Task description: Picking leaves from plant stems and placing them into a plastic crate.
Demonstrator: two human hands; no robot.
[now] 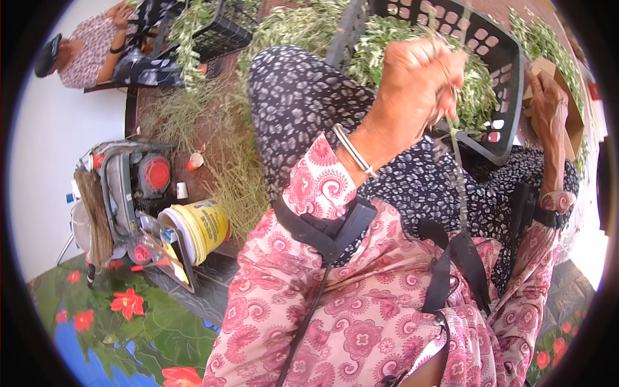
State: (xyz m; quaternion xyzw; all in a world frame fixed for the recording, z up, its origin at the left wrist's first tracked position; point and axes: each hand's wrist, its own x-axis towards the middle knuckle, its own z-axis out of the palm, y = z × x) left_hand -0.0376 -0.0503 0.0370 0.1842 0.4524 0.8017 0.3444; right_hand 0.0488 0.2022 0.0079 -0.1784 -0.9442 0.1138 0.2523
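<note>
My left hand (pixel 422 87), with a silver bangle on its wrist, is raised over the near side of a black plastic crate (pixel 509 119). Its fingers are closed on a thin plant stem (pixel 459 174), blurred by motion, which trails down toward my lap. Cut leafy green sprigs (pixel 380 48) fill part of the crate. At the crate's right side, next to a cardboard box (pixel 572 126), is my right hand (pixel 549 103). Its fingers are curled, and what they hold, if anything, is hidden.
Stripped stalks (pixel 238 174) litter the floor left of my knee. Further left stand a yellow bucket (pixel 211 226) and a grey machine with a red cap (pixel 155 174). Another person (pixel 97 45) sits at the upper left by a second black crate (pixel 225 32). More sprigs (pixel 535 35) lie far right.
</note>
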